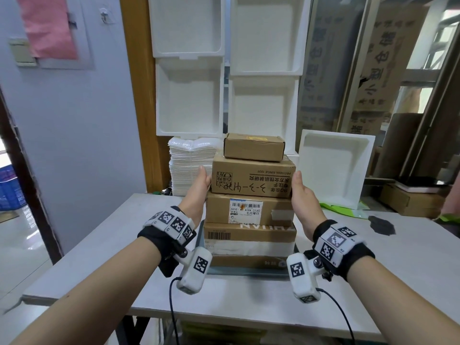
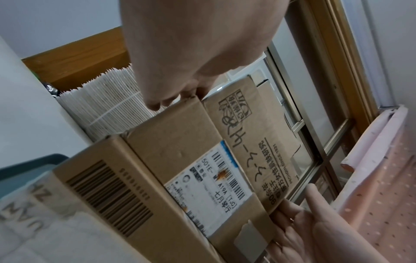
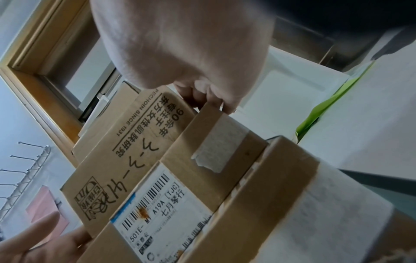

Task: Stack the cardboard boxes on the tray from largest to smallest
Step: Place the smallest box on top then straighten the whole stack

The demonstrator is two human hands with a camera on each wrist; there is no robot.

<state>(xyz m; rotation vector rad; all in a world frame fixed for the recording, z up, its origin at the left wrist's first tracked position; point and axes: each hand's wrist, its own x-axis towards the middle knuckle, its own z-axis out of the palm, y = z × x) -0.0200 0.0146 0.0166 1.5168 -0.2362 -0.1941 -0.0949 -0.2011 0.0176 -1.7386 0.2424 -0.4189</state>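
On the white table sits a dark tray carrying four cardboard boxes, one atop another: taped box, labelled box, printed box, small box on top. The left hand and right hand press flat against the printed box's two sides, fingers extended, thumbs up. White foam trays stand behind.

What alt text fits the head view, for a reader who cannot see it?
The left hand and right hand press on opposite sides of four stacked boxes, smallest on top, which stand on a tray on a grey table. White foam bins stand behind.
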